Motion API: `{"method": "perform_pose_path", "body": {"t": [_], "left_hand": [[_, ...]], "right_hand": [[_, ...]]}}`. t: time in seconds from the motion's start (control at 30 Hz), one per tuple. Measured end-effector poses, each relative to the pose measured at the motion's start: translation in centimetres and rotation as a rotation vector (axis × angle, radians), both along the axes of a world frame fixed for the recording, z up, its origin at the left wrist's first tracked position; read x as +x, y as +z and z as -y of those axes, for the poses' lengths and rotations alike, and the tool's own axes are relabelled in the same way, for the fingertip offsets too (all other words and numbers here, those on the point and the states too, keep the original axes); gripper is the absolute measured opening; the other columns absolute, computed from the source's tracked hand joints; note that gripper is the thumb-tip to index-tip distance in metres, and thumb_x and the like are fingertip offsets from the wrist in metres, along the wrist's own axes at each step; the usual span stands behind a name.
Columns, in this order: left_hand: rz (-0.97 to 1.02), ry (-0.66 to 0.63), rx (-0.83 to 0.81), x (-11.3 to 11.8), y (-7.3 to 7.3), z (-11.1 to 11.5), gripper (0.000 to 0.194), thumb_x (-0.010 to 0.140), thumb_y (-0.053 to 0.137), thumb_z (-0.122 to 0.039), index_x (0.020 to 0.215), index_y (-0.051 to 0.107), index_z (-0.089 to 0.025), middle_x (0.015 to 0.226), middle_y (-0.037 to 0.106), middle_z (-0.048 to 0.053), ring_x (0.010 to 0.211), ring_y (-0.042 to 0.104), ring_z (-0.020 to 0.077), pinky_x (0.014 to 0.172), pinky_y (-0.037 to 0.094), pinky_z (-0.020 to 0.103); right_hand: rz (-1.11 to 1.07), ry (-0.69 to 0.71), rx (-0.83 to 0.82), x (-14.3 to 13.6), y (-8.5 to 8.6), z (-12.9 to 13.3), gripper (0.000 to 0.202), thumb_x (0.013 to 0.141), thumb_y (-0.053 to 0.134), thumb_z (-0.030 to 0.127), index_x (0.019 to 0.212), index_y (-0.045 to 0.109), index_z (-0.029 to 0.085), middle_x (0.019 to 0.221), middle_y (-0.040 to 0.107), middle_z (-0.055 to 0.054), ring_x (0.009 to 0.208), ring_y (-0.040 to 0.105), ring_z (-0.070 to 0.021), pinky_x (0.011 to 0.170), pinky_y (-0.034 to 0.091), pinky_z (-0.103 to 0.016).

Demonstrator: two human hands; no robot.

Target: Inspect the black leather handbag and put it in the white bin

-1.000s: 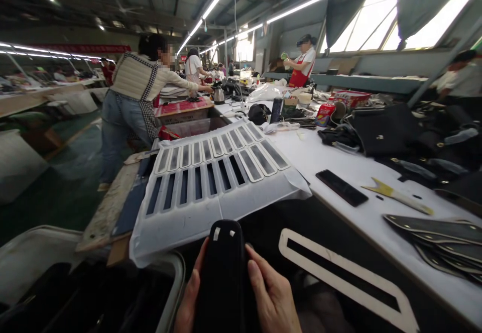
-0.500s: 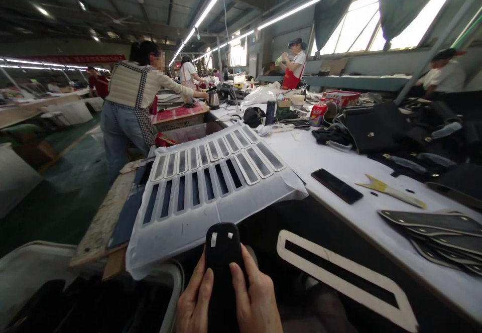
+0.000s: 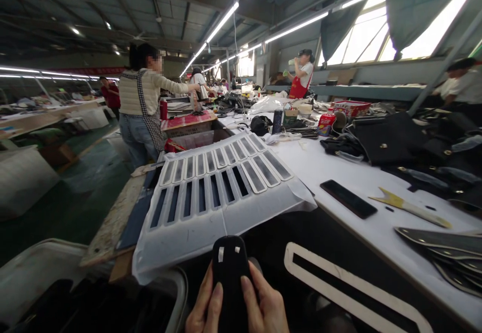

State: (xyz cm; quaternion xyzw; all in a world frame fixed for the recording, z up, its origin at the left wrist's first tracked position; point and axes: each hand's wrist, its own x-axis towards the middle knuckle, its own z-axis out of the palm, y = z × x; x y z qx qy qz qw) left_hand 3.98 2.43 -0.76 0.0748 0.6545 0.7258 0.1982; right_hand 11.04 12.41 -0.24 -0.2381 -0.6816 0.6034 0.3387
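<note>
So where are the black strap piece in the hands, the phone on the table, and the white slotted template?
black strap piece [image 3: 229, 267]: head view, its rounded upper end.
phone [image 3: 348, 199]: head view, middle of its dark screen.
white slotted template [image 3: 211, 222]: head view, bare lower margin.

black rounded strap piece [image 3: 230, 272], two white tabs at tip, upright, bottom centre.

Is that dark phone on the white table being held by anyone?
No, the phone lies flat on the white table, untouched; both hands are on a black strap piece.
</note>
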Motion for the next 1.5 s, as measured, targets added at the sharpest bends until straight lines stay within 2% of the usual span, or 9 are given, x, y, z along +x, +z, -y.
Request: {"method": "perform_pose_path", "body": {"t": [0.23,0.4,0.63,0.77,0.93,1.07,1.23,1.4,1.5], "left_hand": [[-0.189,0.008,-0.003,0.3,-0.8,0.1,0.047,0.087,0.061,-0.054,0.125,0.066,-0.028,0.143,0.054,0.001,0.141,0.038,0.0295,0.122,0.029,0.041],[-0.203,0.019,0.009,0.4,-1.5,0.2,0.055,0.085,0.059,-0.064,0.128,0.064,-0.03,0.144,0.051,0.004,0.138,0.041,0.0304,0.119,0.033,0.043],[-0.25,-0.122,0.009,-2.8,2.7,-0.4,0.047,0.094,0.049,-0.057,0.134,0.056,-0.032,0.151,0.044,-0.002,0.144,0.03,0.0219,0.123,0.017,0.037],[-0.2,-0.249,0.033,-4.0,3.9,-0.8,0.043,0.097,0.041,-0.054,0.117,0.064,-0.023,0.13,0.061,0.004,0.126,0.051,0.0243,0.112,0.033,0.035],[-0.13,-0.228,0.06,-3.9,3.7,-0.6,0.04,0.095,0.046,-0.055,0.113,0.061,-0.022,0.131,0.059,0.004,0.123,0.051,0.0239,0.101,0.041,0.03],[-0.174,-0.247,0.059,-4.1,3.3,-0.5,0.04,0.097,0.042,-0.053,0.115,0.061,-0.022,0.129,0.059,0.004,0.126,0.049,0.0241,0.109,0.034,0.031],[-0.192,-0.261,0.021,-4.1,3.2,-0.6,0.043,0.097,0.04,-0.055,0.117,0.06,-0.023,0.129,0.059,0.004,0.125,0.049,0.0244,0.109,0.033,0.033],[-0.206,-0.272,0.002,-3.9,3.4,-1.1,0.046,0.095,0.042,-0.058,0.116,0.061,-0.021,0.125,0.061,0.006,0.122,0.05,0.0248,0.107,0.035,0.033],[-0.219,-0.284,0.051,-4.1,2.8,-1.0,0.045,0.096,0.041,-0.056,0.116,0.062,-0.022,0.124,0.062,0.005,0.121,0.052,0.0239,0.106,0.037,0.032]], "right_hand": [[0.101,0.103,0.0,0.5,-0.8,-1.4,0.06,0.096,0.051,0.051,0.144,0.047,0.014,0.134,0.059,-0.009,0.125,0.055,-0.0237,0.102,0.048,-0.024],[0.019,0.043,-0.026,0.7,-1.1,-1.3,0.049,0.096,0.053,0.05,0.135,0.058,0.02,0.133,0.06,-0.005,0.127,0.053,-0.023,0.103,0.046,-0.022],[0.024,0.161,-0.055,1.8,1.8,0.6,0.043,0.099,0.049,0.042,0.136,0.057,0.023,0.136,0.059,-0.007,0.127,0.054,-0.0221,0.105,0.046,-0.027],[0.04,0.137,-0.021,1.7,3.5,1.2,0.045,0.099,0.047,0.041,0.139,0.053,0.023,0.131,0.063,-0.007,0.121,0.059,-0.0223,0.102,0.049,-0.029],[0.16,0.117,0.071,1.2,3.9,0.1,0.052,0.094,0.049,0.037,0.143,0.047,0.021,0.121,0.066,-0.011,0.105,0.065,-0.0263,0.089,0.056,-0.04],[0.12,0.073,0.21,0.7,4.2,-0.7,0.044,0.09,0.054,0.027,0.134,0.058,0.026,0.126,0.057,-0.009,0.115,0.055,-0.0265,0.1,0.048,-0.045],[0.022,-0.048,0.352,0.3,4.2,-0.6,0.043,0.087,0.06,0.013,0.123,0.064,0.036,0.12,0.055,-0.005,0.108,0.051,-0.0244,0.091,0.05,-0.042],[-0.106,-0.049,0.354,0.1,5.2,-0.7,0.021,0.086,0.061,0.004,0.092,0.064,0.025,0.094,0.06,-0.001,0.091,0.052,-0.0197,0.077,0.048,-0.034],[-0.206,-0.001,0.512,0.2,5.6,-0.4,0.018,0.091,0.053,0.003,0.089,0.059,0.02,0.082,0.06,-0.002,0.08,0.052,-0.018,0.068,0.044,-0.033]]}}
